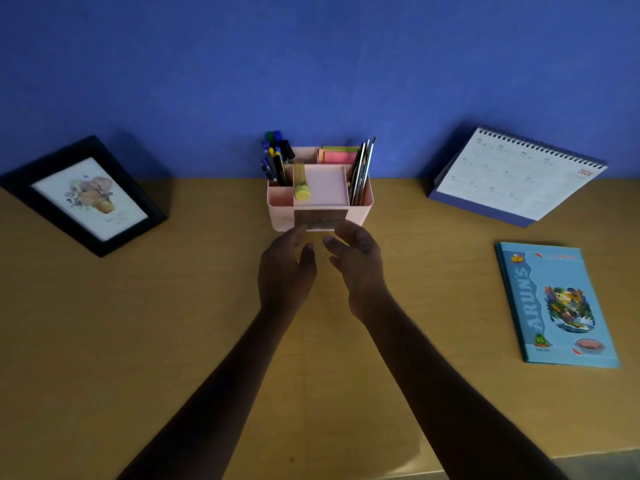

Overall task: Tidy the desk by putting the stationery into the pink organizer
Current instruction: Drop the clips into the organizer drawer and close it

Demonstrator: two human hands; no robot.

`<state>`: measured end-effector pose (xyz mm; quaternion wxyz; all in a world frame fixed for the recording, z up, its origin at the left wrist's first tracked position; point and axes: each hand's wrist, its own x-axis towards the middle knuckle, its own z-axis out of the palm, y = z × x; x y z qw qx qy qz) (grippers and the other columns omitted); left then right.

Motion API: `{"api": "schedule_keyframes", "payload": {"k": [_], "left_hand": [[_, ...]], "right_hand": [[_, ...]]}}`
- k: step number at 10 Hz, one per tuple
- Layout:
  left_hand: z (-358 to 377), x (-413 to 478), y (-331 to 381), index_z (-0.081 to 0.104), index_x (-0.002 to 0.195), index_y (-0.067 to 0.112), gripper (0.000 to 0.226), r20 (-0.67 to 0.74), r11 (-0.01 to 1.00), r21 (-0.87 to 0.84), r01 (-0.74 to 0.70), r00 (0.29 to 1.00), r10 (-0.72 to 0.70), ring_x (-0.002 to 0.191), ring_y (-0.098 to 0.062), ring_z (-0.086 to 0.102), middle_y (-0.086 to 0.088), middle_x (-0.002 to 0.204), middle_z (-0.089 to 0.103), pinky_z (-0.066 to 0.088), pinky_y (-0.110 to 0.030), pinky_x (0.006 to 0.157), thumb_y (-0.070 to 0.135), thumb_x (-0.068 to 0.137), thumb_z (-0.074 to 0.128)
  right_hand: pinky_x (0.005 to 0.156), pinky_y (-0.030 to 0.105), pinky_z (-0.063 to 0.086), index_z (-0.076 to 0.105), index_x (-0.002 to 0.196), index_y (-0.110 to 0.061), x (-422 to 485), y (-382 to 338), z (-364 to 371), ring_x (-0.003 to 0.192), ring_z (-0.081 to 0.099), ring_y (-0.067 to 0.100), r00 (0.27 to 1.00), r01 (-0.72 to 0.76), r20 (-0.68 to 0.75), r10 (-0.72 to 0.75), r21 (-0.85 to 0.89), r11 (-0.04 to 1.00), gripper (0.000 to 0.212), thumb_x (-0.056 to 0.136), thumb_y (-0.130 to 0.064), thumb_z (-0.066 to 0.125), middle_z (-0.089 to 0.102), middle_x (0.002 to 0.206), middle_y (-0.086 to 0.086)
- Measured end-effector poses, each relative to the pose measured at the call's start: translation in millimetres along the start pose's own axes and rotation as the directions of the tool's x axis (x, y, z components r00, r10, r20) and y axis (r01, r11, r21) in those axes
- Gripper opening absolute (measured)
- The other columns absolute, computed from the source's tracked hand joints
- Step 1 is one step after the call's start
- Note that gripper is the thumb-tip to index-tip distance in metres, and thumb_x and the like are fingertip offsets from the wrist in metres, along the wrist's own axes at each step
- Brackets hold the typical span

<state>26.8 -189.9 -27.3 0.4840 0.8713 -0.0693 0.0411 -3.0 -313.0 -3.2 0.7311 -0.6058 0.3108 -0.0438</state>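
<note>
The pink organizer stands at the back middle of the wooden desk against the blue wall. Several pens and markers stand in its left compartment, a yellow glue stick leans in the middle tray, sticky notes fill the back slot, and dark pencils or rulers stand on the right. My left hand and right hand hover just in front of the organizer's small front drawer, fingers relaxed and slightly curved, holding nothing.
A black picture frame leans at the left. A desk calendar stands at the back right. A blue notebook lies flat on the right of the desk.
</note>
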Motion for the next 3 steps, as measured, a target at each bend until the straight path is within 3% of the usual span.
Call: {"api": "schedule_keyframes", "payload": {"k": [1,2,3], "left_hand": [[-13.4,-4.6,16.5,0.074,0.132,0.019,0.031,0.019,1.000,0.014,0.022,1.000,-0.023,0.106,-0.014,0.076,0.000,0.120,0.080,0.062,-0.035,0.092,0.021,0.102,0.069],[-31.3,-2.2,42.0,0.076,0.123,0.024,0.024,0.021,1.000,0.003,0.016,1.000,-0.016,0.095,-0.007,0.075,0.008,0.108,0.081,0.063,-0.037,0.084,0.032,0.103,0.067],[-56.3,9.3,75.1,0.077,0.120,0.025,0.026,-0.007,0.999,-0.033,-0.010,1.000,0.010,0.093,-0.006,0.076,0.010,0.104,0.081,0.064,-0.038,0.082,0.039,0.104,0.060]], "right_hand": [[0.104,0.047,0.058,0.069,0.130,-0.028,-12.0,-6.0,-1.6,0.125,0.065,0.020,1.000,-0.008,0.016,0.010,-0.111,0.994,0.040,0.092,-0.029,0.081,0.070,0.128,-0.005],[0.100,0.045,0.060,0.069,0.125,-0.030,-24.4,-32.7,-0.8,0.118,0.067,0.016,0.995,0.068,0.087,-0.052,-0.198,0.978,0.038,0.091,-0.038,0.083,0.072,0.121,-0.010],[0.103,0.040,0.058,0.062,0.133,-0.030,-33.6,-75.3,7.2,0.120,0.064,0.009,0.984,0.149,0.130,-0.125,-0.196,0.969,0.045,0.093,-0.039,0.082,0.066,0.130,-0.011]]}}
